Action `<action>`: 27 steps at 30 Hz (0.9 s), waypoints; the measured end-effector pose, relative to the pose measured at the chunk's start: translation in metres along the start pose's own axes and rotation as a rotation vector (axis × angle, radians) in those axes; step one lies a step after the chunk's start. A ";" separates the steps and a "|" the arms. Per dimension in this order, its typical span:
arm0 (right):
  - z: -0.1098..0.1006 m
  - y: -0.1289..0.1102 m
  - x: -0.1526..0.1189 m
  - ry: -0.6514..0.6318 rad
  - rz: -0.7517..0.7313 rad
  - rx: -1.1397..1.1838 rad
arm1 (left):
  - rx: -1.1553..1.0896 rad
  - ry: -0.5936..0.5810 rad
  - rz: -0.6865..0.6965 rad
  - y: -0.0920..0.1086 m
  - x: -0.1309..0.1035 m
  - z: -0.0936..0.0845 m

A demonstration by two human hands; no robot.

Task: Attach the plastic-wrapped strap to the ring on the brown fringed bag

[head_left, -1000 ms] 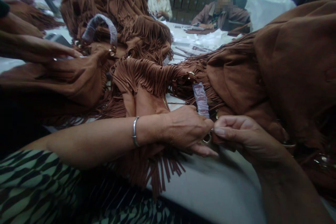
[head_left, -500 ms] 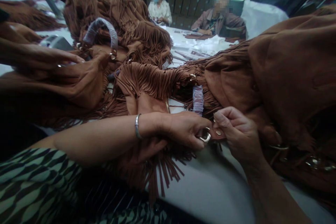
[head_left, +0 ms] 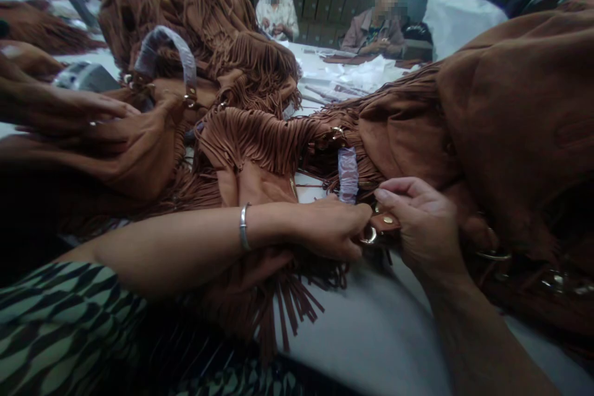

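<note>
Two hands at work: left hand (head_left: 331,229) pinching metal ring (head_left: 370,236), right hand (head_left: 420,223) gripping riveted tab (head_left: 385,221), steadying fringed bag (head_left: 260,154) hardware over table (head_left: 385,334).

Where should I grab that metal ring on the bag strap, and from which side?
Pinch the metal ring at its free lower-left curve, coming from the left, as the left hand does. The right hand holds the leather tab attached on its right side.
</note>
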State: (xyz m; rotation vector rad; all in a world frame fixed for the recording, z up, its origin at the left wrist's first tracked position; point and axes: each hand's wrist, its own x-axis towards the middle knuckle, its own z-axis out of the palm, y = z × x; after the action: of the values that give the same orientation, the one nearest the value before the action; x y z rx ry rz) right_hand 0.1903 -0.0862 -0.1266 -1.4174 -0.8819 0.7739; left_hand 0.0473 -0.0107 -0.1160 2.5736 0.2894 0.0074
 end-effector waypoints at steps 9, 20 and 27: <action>-0.006 -0.009 -0.008 -0.112 0.063 0.026 | 0.216 -0.060 0.054 0.010 -0.005 0.000; -0.002 0.009 -0.006 -0.107 -0.126 -0.259 | 0.184 -0.042 0.238 0.000 -0.004 0.008; -0.003 0.007 0.000 -0.180 0.018 -0.111 | 0.101 -0.046 0.172 0.002 -0.003 0.003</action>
State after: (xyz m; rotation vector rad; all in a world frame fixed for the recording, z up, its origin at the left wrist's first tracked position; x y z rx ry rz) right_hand 0.1936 -0.0873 -0.1335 -1.4709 -1.0659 0.8873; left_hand 0.0455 -0.0143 -0.1170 2.6869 0.0512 -0.0029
